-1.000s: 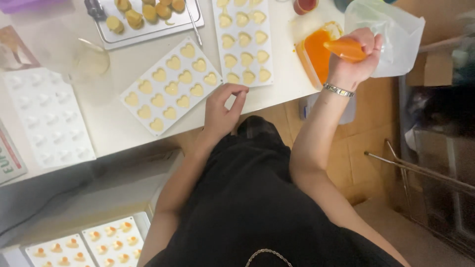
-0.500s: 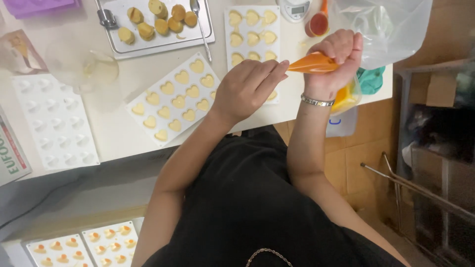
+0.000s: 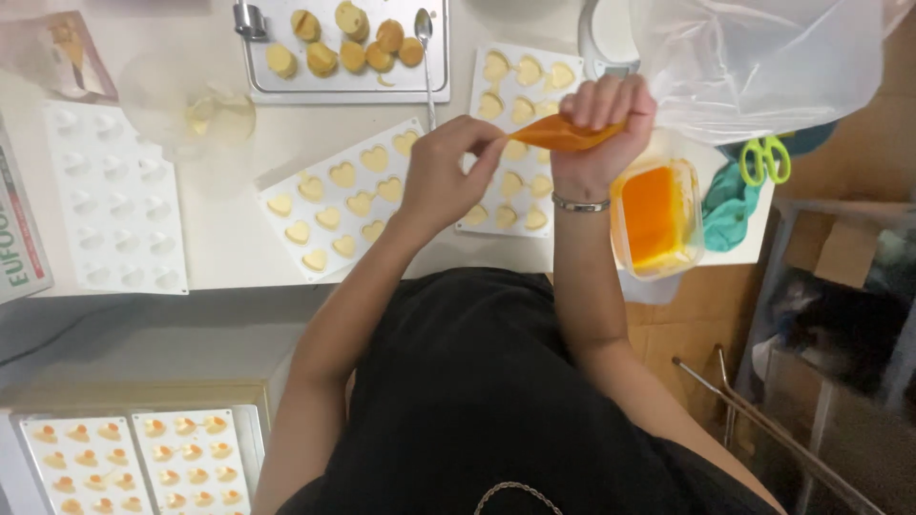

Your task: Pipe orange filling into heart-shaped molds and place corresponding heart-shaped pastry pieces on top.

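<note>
The orange piping bag (image 3: 565, 133) is held level above the white table (image 3: 229, 238), its filled cone pointing left and its loose clear plastic top (image 3: 763, 57) billowing up to the far right. The right hand (image 3: 601, 129) is wrapped in a fist around the thick end of the cone, fingers fully curled over it, a thin bracelet (image 3: 580, 203) on the wrist. The left hand (image 3: 448, 172) has its fingertips (image 3: 496, 143) pinched together on the narrow tip of the bag, the other fingers bent in close. Right under both hands lie two white heart moulds: one (image 3: 343, 195) slanted to the left, its hearts filled pale yellow, and another (image 3: 520, 114) lying straight, partly hidden by the hands. Just right of the right wrist sits a clear tub of orange filling (image 3: 656, 217) at the table's near edge, with a teal cloth (image 3: 730, 205) and green-handled scissors (image 3: 765, 157) beside it. Farther off stands a metal tray (image 3: 343, 84) of small yellow cakes with a spoon (image 3: 426, 38) laid along its right side. To the left are a clear plastic cup (image 3: 191, 110) and an empty white mould (image 3: 114, 200). Near the person, lower left, two more filled moulds (image 3: 138, 463) rest on a lower surface.
</note>
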